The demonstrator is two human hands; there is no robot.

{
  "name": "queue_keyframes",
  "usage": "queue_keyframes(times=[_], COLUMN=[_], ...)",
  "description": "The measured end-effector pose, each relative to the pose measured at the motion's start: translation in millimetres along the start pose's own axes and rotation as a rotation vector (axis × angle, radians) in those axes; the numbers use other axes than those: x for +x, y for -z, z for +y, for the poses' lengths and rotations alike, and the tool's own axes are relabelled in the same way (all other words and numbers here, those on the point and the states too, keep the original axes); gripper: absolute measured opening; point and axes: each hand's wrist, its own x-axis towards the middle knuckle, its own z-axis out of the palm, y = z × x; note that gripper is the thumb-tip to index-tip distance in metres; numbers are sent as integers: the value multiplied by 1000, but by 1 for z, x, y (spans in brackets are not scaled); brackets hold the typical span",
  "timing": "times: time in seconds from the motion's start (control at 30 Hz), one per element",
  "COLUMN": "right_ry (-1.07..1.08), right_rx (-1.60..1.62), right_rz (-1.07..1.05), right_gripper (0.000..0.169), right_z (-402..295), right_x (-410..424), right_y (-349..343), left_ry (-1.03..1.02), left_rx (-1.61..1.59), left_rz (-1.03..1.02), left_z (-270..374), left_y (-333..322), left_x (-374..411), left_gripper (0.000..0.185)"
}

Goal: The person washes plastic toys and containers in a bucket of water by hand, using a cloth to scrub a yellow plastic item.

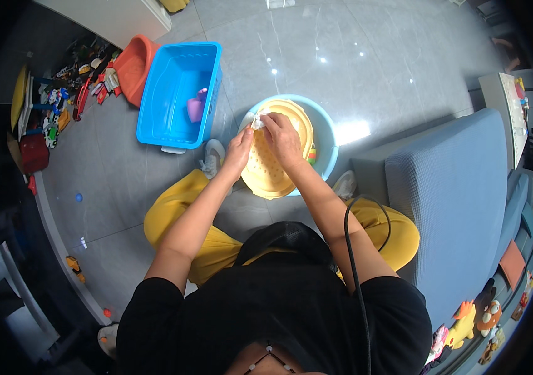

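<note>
A yellow oval plastic piece (266, 164) with a dimpled or perforated surface rests tilted over a round light-blue tub (329, 150) between my feet. My left hand (239, 152) grips its left edge near the upper end. A crumpled white cloth or wipe (258, 122) is pinched in the fingers of my right hand (285, 140), pressed against the yellow rim close to my left fingertips. Something small with green and orange parts (312, 155) shows inside the tub, mostly covered by the yellow piece.
Left of the tub stands a blue plastic bin (172, 93) with a purple toy cup (195, 108) inside. An orange basin (133, 70) leans beside it, near scattered toys (55, 112). A blue-covered sofa (449, 187) runs along the right. A black cable (353, 262) crosses my right arm.
</note>
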Motion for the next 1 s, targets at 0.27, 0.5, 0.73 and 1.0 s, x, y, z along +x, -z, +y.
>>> queue_keyframes(times=[0.27, 0.5, 0.73, 1.0], right_ry=[-183, -452, -679, -812], right_rx=[-225, -304, -276, -136], right_rz=[-72, -106, -226, -303], right_gripper=[31, 25, 28, 28], right_z=[22, 48, 59, 53], right_x=[10, -5, -21, -37], right_y=[6, 3, 0, -1], left_ry=[-119, -187, -243, -234], left_rx=[204, 227, 250, 310], left_rz=[54, 82, 143, 223], left_z=[-13, -6, -5, -8], left_y=[1, -2, 0, 2], left_x=[1, -5, -3, -3], left_gripper=[45, 41, 40, 40])
